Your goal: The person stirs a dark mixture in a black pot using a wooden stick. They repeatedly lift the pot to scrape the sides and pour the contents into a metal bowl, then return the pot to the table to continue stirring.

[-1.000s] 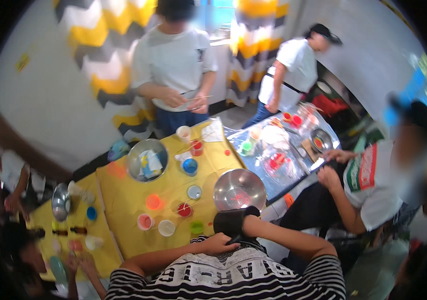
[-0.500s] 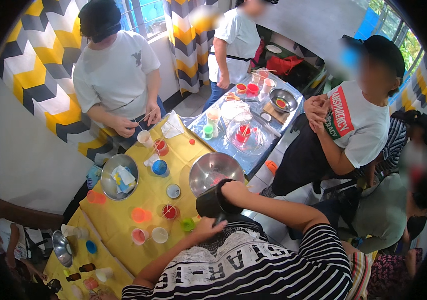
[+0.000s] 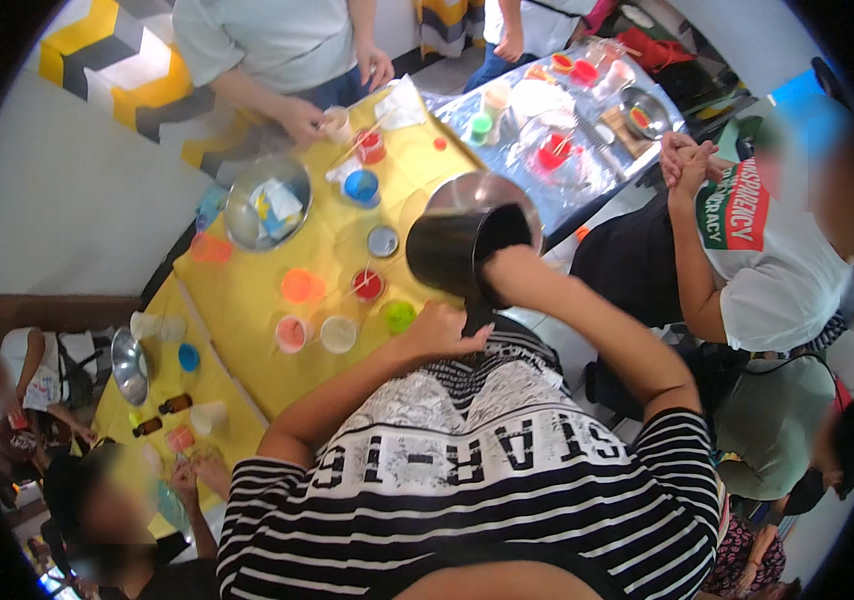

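Note:
A deep black pot [image 3: 437, 250] with a handle is tilted in front of me, above the table's right edge, its mouth turned to the right. My left hand [image 3: 437, 330] is closed at the handle on the near side, thumb pointing right. My right hand [image 3: 509, 272] reaches into the mouth, and its fingers are hidden inside. Behind the pot, a steel bowl [image 3: 527, 200] is partly covered. Just left of my left hand are a lime-green cup [image 3: 399, 318], a whitish cup [image 3: 338, 334] and a red cup with a stick [image 3: 368, 286].
The yellow-covered table [image 3: 247, 300] also holds a pink cup [image 3: 292, 334], orange cups [image 3: 301, 286], a blue cup [image 3: 360, 186], a tin [image 3: 382, 241] and a steel bowl with papers [image 3: 282, 230]. A foil-covered table [image 3: 537, 185] adjoins it. People stand across and at right.
My view has tipped downward. The pot has come up and tilted, showing its dark mouth, and my right hand is deeper in it. The person across has lowered their hands, one to a cup.

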A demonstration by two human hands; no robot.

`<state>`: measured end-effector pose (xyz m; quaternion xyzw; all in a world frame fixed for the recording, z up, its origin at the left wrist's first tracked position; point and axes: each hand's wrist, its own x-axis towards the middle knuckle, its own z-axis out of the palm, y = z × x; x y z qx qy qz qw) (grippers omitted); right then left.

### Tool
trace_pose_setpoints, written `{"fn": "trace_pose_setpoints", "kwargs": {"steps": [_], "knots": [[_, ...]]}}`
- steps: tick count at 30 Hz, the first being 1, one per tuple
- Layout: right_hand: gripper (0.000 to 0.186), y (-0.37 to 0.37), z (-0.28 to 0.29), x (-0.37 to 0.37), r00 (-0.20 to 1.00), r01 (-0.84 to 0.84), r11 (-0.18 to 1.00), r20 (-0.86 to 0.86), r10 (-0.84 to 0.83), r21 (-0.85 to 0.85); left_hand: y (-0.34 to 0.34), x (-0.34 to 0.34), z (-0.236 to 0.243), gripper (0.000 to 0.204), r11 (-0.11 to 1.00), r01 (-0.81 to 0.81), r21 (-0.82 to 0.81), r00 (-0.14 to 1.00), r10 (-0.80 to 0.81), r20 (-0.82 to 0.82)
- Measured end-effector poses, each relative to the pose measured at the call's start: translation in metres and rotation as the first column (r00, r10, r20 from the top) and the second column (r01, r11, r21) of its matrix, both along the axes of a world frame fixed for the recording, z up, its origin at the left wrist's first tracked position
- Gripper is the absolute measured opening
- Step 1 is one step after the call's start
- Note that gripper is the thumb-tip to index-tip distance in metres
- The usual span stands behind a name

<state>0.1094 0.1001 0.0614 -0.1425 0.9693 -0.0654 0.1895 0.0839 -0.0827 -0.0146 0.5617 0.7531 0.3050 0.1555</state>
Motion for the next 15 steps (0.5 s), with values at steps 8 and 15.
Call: {"fn": "trace_pose_setpoints", "kwargs": {"steps": [8,15], "knots": [[0.015,-0.031,0.148,0.033,0.93,0.252,0.944,-0.322,-0.176,0.211,-0.01,-0.023,0.039,0.038,0.8,-0.032,0.599,0.986,-0.075,0.152],[0.014,-0.045,0.15,0.029,0.863,0.184,0.982,-0.472,-0.181,-0.041,-0.016,-0.018,0.05,0.045,0.742,-0.241,0.626,0.822,-0.187,0.538]]}}
